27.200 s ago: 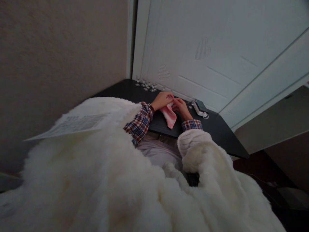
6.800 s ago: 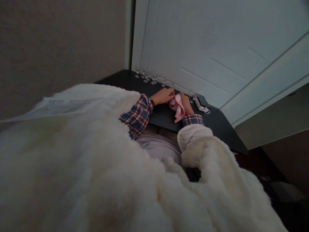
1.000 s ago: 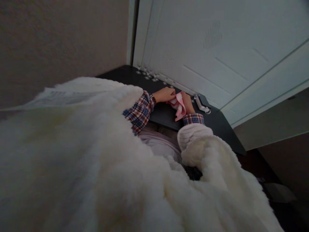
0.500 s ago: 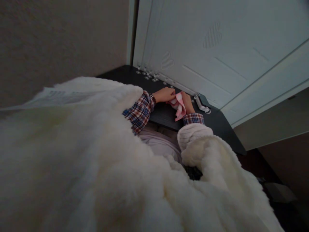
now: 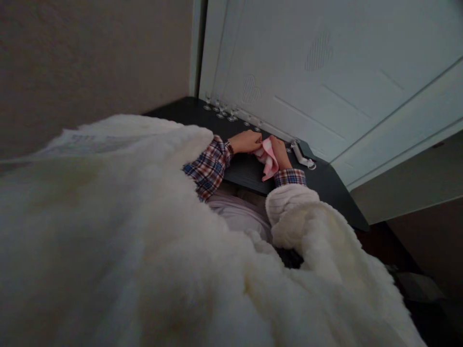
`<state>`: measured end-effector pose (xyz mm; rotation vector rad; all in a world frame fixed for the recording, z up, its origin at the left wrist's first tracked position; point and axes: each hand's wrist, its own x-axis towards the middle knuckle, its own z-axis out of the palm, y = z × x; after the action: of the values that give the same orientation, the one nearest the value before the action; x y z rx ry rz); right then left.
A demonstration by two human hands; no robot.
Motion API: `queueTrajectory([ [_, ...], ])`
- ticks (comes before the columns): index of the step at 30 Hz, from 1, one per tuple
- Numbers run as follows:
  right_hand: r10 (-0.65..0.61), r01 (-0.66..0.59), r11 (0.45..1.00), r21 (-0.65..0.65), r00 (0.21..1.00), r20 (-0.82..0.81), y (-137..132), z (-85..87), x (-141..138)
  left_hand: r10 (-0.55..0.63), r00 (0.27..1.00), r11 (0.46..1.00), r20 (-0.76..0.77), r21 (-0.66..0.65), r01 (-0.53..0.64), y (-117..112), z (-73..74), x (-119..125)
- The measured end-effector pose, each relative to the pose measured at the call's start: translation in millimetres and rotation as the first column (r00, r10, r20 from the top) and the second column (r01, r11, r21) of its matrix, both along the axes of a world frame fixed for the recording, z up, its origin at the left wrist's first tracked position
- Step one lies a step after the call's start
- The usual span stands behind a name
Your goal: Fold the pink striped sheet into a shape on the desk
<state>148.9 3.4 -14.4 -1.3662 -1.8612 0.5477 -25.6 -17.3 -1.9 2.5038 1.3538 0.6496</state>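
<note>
One pink cloth [image 5: 269,164] droops just inside the near edge of my desk [image 5: 244,172]. My left hand [image 5: 246,141] and right hand [image 5: 281,153] hold it from either side, fingers [image 5: 258,138] curled closed; whether they pinch anything inside it, I can't tell. I'd best grip gently and evenly, keeping clear of the small glasses [image 5: 232,116] along the far edge.

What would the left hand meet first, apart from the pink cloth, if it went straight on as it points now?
Probably the right hand, which lies just ahead of the left hand in that line, with part of the pink cloth between them. Depth is hard to judge in this one view.
</note>
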Motion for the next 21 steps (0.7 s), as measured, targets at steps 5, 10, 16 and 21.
queueTrajectory([
  [5,-0.036,0.037,0.999,0.032,0.999,-0.031,-2.8,-2.0,-1.7,0.010,1.000,1.000,-0.015,0.001,-0.010,-0.1,-0.2,0.0],
  [10,-0.038,0.038,0.999,0.002,0.999,-0.020,-4.1,-0.5,-1.2,0.007,1.000,1.000,-0.018,0.004,-0.007,1.0,-1.0,0.1],
  [16,-0.027,0.028,0.999,0.024,0.998,-0.055,-4.5,-0.6,-1.6,0.013,1.000,1.000,-0.024,-0.005,-0.013,-0.1,0.1,0.1],
  [21,-0.036,0.038,0.999,0.014,0.997,-0.075,-7.2,0.3,-3.6,0.009,1.000,1.000,-0.027,-0.007,-0.009,-0.6,0.8,0.1],
])
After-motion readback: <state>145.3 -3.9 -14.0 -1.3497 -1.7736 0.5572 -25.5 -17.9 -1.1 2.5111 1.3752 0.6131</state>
